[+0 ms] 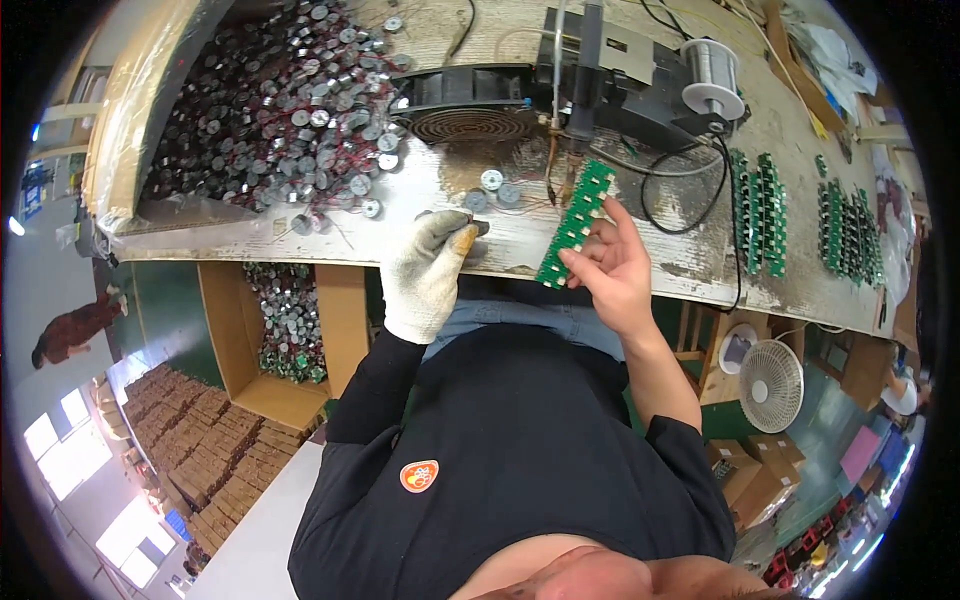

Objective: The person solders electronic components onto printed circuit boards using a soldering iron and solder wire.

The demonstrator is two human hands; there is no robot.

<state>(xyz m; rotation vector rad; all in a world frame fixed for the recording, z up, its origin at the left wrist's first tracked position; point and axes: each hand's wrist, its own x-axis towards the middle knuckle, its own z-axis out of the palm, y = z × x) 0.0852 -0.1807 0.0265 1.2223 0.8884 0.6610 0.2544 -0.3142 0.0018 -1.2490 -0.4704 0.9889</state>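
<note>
My right hand (622, 275), bare, grips a long green circuit board strip (577, 225) by its right edge and lower end. The strip carries a row of small pale parts and stands tilted over the table's front edge. To its left, my left hand (422, 275) wears a whitish glove with grey, stained fingertips. Its fingers are pinched together at a small dark piece too unclear to name. Just beyond that hand lie several small round silver motors (492, 180) with thin wires. A dark nozzle and tube (552, 170) come down just behind the board.
A large heap of wired motors (290, 110) fills the back left. Behind my hands stand a black fan (470, 118) and a black machine (640, 95) with a solder wire spool (712, 75). A black cable (690, 230) loops at right, near rows of green boards (760, 215).
</note>
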